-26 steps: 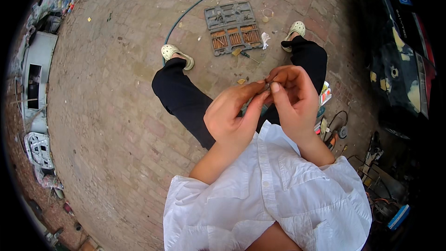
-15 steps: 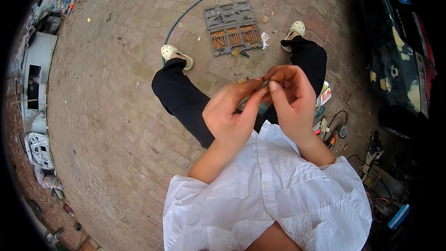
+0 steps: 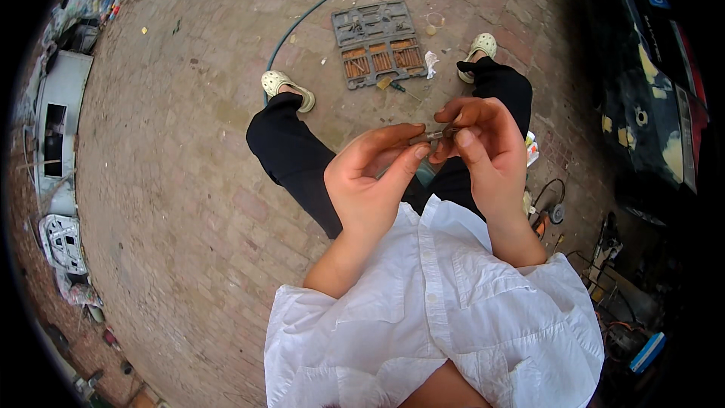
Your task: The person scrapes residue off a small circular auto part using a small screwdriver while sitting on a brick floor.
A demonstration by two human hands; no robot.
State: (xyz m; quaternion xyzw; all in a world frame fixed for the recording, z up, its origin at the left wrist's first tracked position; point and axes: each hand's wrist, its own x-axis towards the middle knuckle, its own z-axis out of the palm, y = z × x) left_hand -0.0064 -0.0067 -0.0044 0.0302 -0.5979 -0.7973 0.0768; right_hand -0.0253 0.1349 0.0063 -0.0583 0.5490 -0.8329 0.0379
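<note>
My left hand (image 3: 370, 177) and my right hand (image 3: 491, 147) meet above my lap. Between them is a small silvery metal cylinder (image 3: 434, 136). Its left end sits pinched in my left thumb and forefinger. At its right end my right thumb and fingers are closed on a small dark part (image 3: 451, 131), whose shape is mostly hidden. Whether the two parts are joined I cannot tell. Beyond my hands an open grey tool case (image 3: 375, 30) lies on the bricks, with rusty rod-like bits in its near compartments. A screwdriver (image 3: 404, 89) rests at its near edge.
A dark hose (image 3: 317, 6) curves across the brick paving (image 3: 174, 181). To the right stands a car (image 3: 642, 98) with patchy paint. An angle grinder (image 3: 553, 213) and cables lie by my right leg. Metal car panels (image 3: 64, 128) line the far left.
My hands have drawn slightly apart, the right one moving right. The silvery cylinder, mostly covered by fingers before, now shows between them.
</note>
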